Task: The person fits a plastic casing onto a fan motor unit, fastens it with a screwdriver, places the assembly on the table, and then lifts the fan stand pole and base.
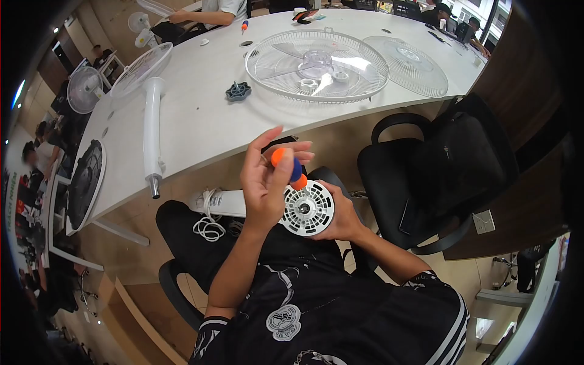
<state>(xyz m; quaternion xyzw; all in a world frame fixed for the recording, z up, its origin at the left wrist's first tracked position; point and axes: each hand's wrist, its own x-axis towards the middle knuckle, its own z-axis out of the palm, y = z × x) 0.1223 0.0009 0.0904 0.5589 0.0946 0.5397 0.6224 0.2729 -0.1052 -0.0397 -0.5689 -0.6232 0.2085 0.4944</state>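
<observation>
Two hands: both busy over the lap, one on the tool, one on the part.
Left hand [263,185]: fingers curled round the orange-and-blue screwdriver [289,165], thumb and fingertips pinching its handle, tip pointing down into the part.
Right hand [342,214]: wrapped round the rim of the white fan motor housing [307,208], cupping it from the right and holding it face-up.
Step in hand: by the look of it, a screw on the vented face is being driven or loosened.
Next move calls for: a steady housing, the tip kept seated, small turns from the fingers.
Housing's place: above the knees, below the edge of the white table [201,121], power cord [208,225] trailing to its left.
Count on the table: two round fan grilles lying flat, one with the clear blade inside [316,64] and one plain [406,64]; one white pole [152,128]; one dark knob [238,91].
Count beside it: one black chair [438,170].
</observation>
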